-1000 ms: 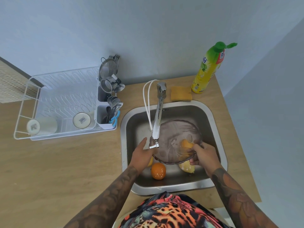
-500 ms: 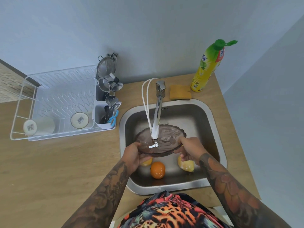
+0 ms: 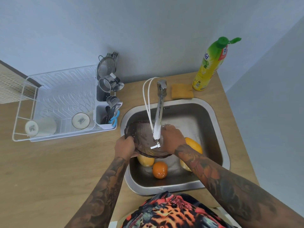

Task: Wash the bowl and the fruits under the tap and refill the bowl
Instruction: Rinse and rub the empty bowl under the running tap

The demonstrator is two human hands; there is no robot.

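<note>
A dark see-through glass bowl [image 3: 141, 137] is held tilted over the left part of the steel sink [image 3: 215, 129], right under the tap [image 3: 158, 116]. My left hand [image 3: 125, 146] grips the bowl's near-left rim. My right hand [image 3: 172, 139] lies inside the bowl against its right side, its fingers partly hidden by the spout. Down in the sink lie an orange [image 3: 159, 169], a yellow fruit [image 3: 146, 160] under the bowl, a yellow-orange fruit [image 3: 193, 144] behind my right wrist, and another yellow one [image 3: 185, 165] beneath my forearm.
A white dish rack [image 3: 54, 102] with cups and a cutlery holder [image 3: 105, 116] stands on the wooden counter left of the sink. Behind the sink lie a yellow sponge [image 3: 182, 91] and a dish soap bottle [image 3: 211, 63]. White hoses [image 3: 147, 99] loop beside the tap.
The bowl has moved left and tilted toward the sink's left wall. My right hand left the rim and went into the bowl. A fruit behind my right wrist came into view.
</note>
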